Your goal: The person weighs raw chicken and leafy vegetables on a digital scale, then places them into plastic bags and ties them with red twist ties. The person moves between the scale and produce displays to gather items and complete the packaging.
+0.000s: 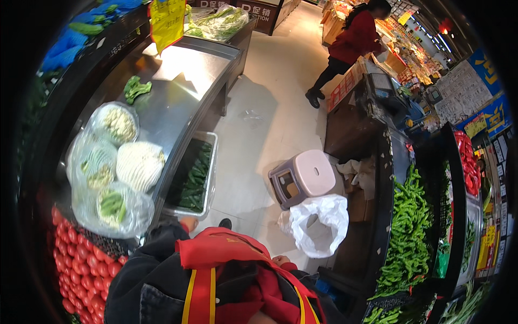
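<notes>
My left hand (189, 222) hangs low at my side, near the end of a white crate (213, 162) of dark green cucumbers (196, 178). Only part of it shows past the black sleeve. My right hand (280, 260) is half hidden beside my red apron (226, 247), with its fingers curled. In front of that hand, a white plastic bag (342, 227) stands open on the floor against a pink-topped step stool (315, 172). On the steel counter (170, 81) to my left lie cauliflowers in foam netting (141, 166), clear plastic bags (133, 206) and a loose broccoli piece (136, 90).
Red tomatoes (83, 263) fill a bin at lower left. Green chili peppers (408, 231) lie in the right-hand display. A person in a red top (356, 32) stands by the far brown counter (344, 121). A yellow sign (168, 24) with writing hangs above the left counter.
</notes>
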Demonstrator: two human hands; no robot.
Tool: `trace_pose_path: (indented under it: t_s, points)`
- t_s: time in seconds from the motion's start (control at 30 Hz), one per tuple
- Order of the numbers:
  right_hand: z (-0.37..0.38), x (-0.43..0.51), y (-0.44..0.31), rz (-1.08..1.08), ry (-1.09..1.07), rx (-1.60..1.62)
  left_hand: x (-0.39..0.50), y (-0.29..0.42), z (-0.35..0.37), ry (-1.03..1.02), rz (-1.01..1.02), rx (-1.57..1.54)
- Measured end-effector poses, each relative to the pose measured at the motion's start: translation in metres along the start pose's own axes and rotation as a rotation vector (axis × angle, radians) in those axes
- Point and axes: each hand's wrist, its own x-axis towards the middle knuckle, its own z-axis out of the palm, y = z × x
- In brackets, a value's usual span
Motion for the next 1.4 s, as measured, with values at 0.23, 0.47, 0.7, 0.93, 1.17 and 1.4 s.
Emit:
trace_pose_path:
  t_s: [0.23,0.47,0.7,0.93,1.17,1.4]
  points:
    - [-0.037,0.083,-0.035,0.147,0.301,0.62,0.204,0.099,-0.247,0.311,0.244,-0.059]
    - [-0.104,0.203,-0.148,-0.007,0.111,-0.035,0.297,0.073,-0.215,-0.132,0.308,-0.008]
    - [-0.246,0.401,-0.32,-0.161,0.279,-0.398,0.363,0.119,-0.438,0.27,0.235,-0.018]
    - [-0.362,0.538,-0.515,-0.391,0.335,0.015,0.513,0.159,-0.651,0.783,0.275,0.114]
    - [-0.323,0.584,-0.523,-0.164,0.251,-0.234,0.68,0.136,-0.708,0.782,0.164,0.35]
    - [-0.297,0.658,-0.55,-0.087,0.139,-0.194,0.696,0.146,-0.718,0.548,0.1,0.263]
